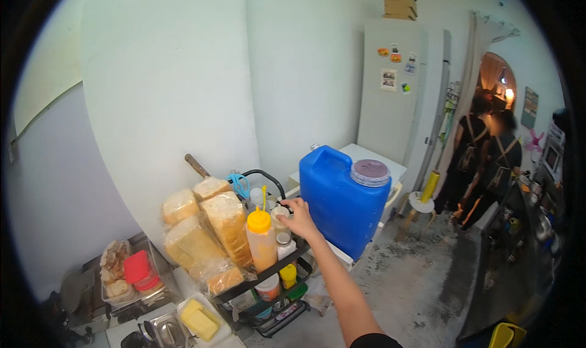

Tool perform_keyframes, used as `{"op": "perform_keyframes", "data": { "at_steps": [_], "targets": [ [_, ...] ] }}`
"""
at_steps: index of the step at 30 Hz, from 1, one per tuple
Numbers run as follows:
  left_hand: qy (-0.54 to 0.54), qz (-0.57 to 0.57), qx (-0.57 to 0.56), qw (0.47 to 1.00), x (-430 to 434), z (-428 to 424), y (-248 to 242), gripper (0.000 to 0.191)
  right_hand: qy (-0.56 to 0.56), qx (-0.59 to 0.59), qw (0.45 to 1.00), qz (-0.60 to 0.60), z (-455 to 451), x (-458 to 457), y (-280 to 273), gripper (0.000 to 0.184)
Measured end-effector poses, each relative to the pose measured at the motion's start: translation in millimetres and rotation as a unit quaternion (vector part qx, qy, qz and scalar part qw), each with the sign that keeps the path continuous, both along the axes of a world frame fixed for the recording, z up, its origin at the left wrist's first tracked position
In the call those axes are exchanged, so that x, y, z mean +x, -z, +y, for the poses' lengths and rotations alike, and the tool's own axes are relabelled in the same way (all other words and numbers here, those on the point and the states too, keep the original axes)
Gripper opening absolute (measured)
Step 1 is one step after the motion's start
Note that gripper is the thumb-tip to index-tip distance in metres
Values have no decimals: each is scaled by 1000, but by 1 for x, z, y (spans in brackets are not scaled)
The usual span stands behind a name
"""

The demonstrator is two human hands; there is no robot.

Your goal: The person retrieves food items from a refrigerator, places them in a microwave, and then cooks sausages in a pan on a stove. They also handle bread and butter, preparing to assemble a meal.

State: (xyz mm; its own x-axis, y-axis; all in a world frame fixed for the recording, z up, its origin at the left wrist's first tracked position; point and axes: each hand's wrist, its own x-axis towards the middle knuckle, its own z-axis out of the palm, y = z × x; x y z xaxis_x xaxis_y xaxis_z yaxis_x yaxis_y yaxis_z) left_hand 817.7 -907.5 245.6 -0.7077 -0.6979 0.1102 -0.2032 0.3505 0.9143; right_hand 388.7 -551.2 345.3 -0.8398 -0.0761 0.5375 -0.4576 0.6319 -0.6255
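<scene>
My right hand (pixel 298 217) reaches over the top shelf of a black cart (pixel 274 269). Thumb and fingers are bent at the top of a pale jar (pixel 280 223); whether they grip it is unclear. A squeeze bottle with a yellow cap (pixel 259 238) stands just left of that jar. Nearer me is a small jar with a metal lid (pixel 284 239). Behind stands a clear bottle (pixel 257 198), with blue-handled scissors (pixel 239 184) beyond it. Several bread loaves in plastic (pixel 224 215) fill the cart's left side. My left hand is out of view.
A large blue jerrycan (pixel 341 201) stands right of my forearm. Lower left are a tub of butter (pixel 199 319) and a red-lidded container (pixel 141 270). Tubs (pixel 268 287) sit on the lower shelf. Two people in aprons (pixel 485 160) stand near a stool (pixel 421 202).
</scene>
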Motion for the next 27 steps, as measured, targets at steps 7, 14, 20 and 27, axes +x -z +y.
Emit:
{"op": "perform_keyframes", "data": {
  "at_steps": [7,14,20,27],
  "targets": [
    [-103,43,17,994,36,46,-29,36,-118,189,970,-94,-29,-64,-38,66],
    [-207,-106,-27,972,71,52,-5,37,-293,34,952,-86,-35,-105,-28,35],
    [-332,3,-112,937,106,71,16,31,169,43,985,7,15,-163,-129,83],
    [-376,5,-240,895,142,56,27,41,-167,-33,944,284,-21,-18,-235,43]
  ]
}}
